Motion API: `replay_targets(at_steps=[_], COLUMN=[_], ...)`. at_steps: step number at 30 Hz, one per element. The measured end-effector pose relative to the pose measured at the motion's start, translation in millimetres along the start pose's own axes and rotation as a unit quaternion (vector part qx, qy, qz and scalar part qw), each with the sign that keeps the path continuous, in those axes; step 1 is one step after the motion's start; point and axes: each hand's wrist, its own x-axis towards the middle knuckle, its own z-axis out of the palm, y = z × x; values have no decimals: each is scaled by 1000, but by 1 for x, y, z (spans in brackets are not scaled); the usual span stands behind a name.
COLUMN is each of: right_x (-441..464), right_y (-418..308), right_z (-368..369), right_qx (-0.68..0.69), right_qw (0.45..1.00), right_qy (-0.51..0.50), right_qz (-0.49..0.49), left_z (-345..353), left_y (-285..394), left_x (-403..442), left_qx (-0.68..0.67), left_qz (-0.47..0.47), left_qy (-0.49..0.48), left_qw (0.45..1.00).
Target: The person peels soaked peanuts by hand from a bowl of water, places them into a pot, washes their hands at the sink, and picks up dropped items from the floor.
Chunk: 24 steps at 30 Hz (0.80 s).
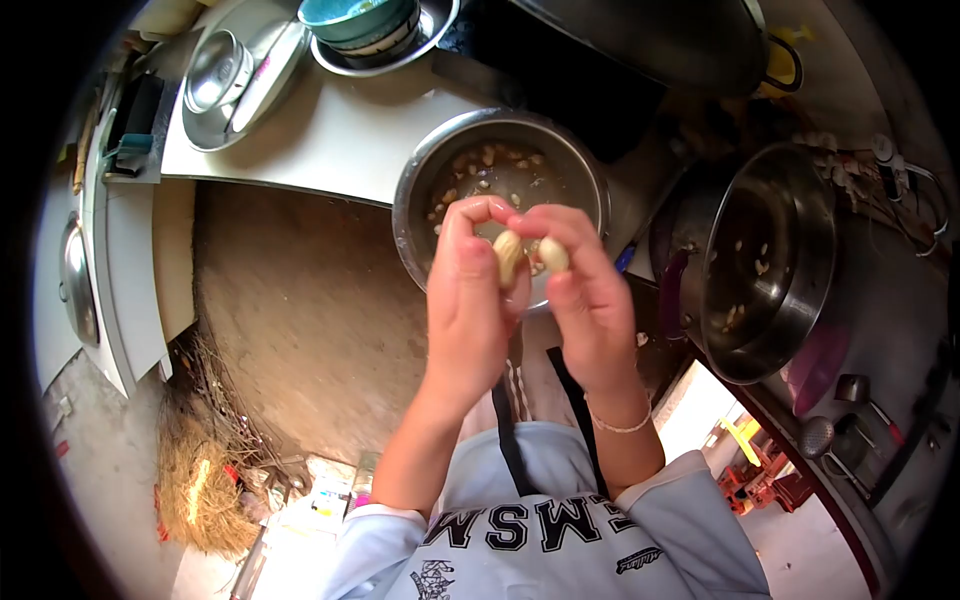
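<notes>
Both hands are raised close together over a round metal basin [408,190] with water and several peanut pieces in it. My left hand [470,290] pinches a pale peanut [508,256] between thumb and fingers. Another pale piece [553,255] sits between the thumb and fingers of my right hand [592,300]. The fingertips of the two hands meet above these pieces. Fingers partly hide the basin's near side.
To the right stands a deep metal pot [825,270] with several pale pieces inside. Bowls [362,25] and metal dishes [218,75] rest on the white counter [330,140]. Ladles [818,437] lie at far right; a straw broom [205,500] is at lower left.
</notes>
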Motion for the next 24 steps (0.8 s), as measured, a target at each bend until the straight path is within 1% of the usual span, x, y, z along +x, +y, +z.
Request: replay_targets(at_steps=[1,3,4,5,7,8,9,10,11,12,13,14,15,16,17,18,19,20,21,22,23,24], right_x=[-1,-9,-15,-21,-28,-36,-47,-59,-70,-81,-96,-116,-141,-171,-203,-233,-264,-295,-324,-354,-379,-391], right_y=[-3,-11,-18,-20,-22,-31,-29,-17,-8,-8,-9,-5,0,5,9,9,8,11,17,26,37,49], right_z=[7,23,28,26,18,16,12,7,1,-11,-29,-44,-60,-78,-99,-121,-143,-166,-193,-226,-260,-288], right_qx=[2,16,75,72,41,149,145,282,414,489,558,540,521,487,451,373,295,213,128,283,428,275], right_qw=[1000,998,991,992,996,970,972,920,838,786,727,735,740,771,800,823,837,826,804,757,680,697], right_qy=[4,54,79,90,62,72,88,102,109,78,42,49,57,64,69,86,102,162,219,331,426,479], right_qz=[-10,27,71,57,46,178,160,254,337,371,399,408,421,404,390,420,449,497,538,488,416,458], left_z=[7,5,5,7,10,13,18,21,22,21,16,7,-2,-8,-19,-34,-40,-41,-46,-53,-56,-53], left_y=[5,3,2,7,17,17,15,14,13,11,6,0,-11,-16,-26,-40,-46,-49,-58,-67,-74,-79], left_x=[-4,-9,-11,-18,-31,-39,-48,-56,-62,-67,-68,-68,-65,-63,-60,-57,-56,-54,-51,-46,-41,-38], left_qx=[35,180,248,291,378,458,533,537,580,623,605,586,577,580,639,673,685,684,670,632,591,553], left_qz=[32,101,138,105,44,24,7,22,-8,-34,-37,-43,-15,-63,-44,19,0,-25,25,-5,-35,-37], left_qy=[24,8,7,-9,-49,-46,-43,-61,-57,-54,-40,-27,6,28,42,45,54,62,55,60,66,82], left_qw=[999,978,959,951,923,888,845,841,812,780,795,809,817,812,767,738,727,726,740,773,803,829])
